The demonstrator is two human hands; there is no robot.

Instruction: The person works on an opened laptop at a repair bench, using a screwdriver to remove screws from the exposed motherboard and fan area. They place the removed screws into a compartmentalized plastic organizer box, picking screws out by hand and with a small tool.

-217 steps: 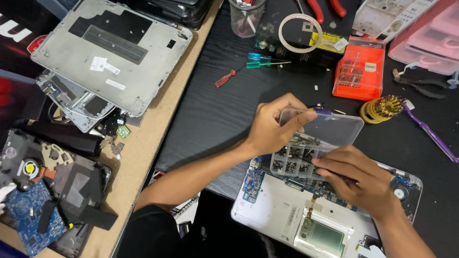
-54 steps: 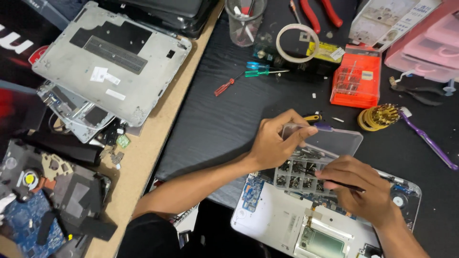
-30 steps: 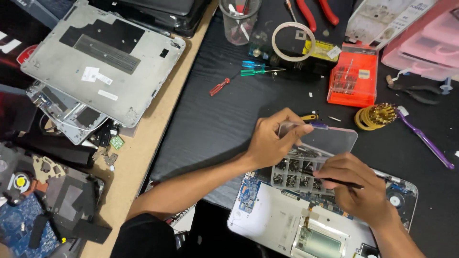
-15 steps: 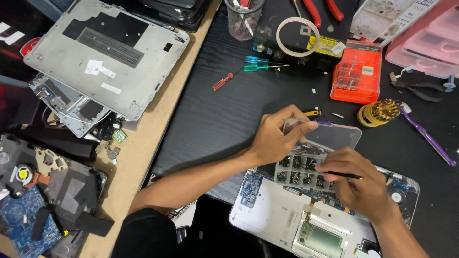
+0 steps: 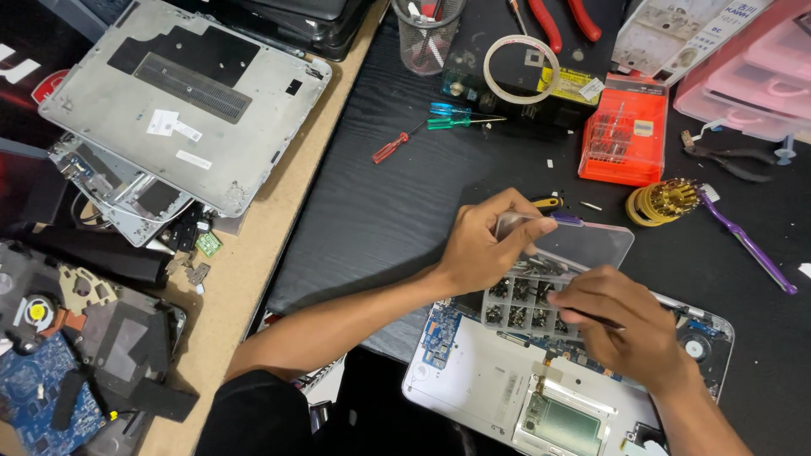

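Screw box (image 5: 541, 291), clear w/ compartments, sits on opened laptop (image 5: 481, 384), lid up. Left hand (image 5: 486, 245) fingers clenched on lid edge; right hand (image 5: 621, 325) fingers pinch thin dark tool over box. Beyond box: orange bit case (image 5: 625, 131), tape roll (image 5: 522, 67), small screwdrivers (image 5: 439, 127), purple brush (image 5: 748, 241). Left of box: grey laptop cover (image 5: 182, 97). Black worktop (image 5: 372, 211).

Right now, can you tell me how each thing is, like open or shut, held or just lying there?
Small parts box: lid open, resting on the laptop.
Opened laptop: cover off, boards showing.
Left hand: holding the box lid up.
Right hand: pinching a thin tool over the compartments.
Grey bottom cover: removed, lying flat.
Orange bit case: shut.
Tape roll: lying flat.
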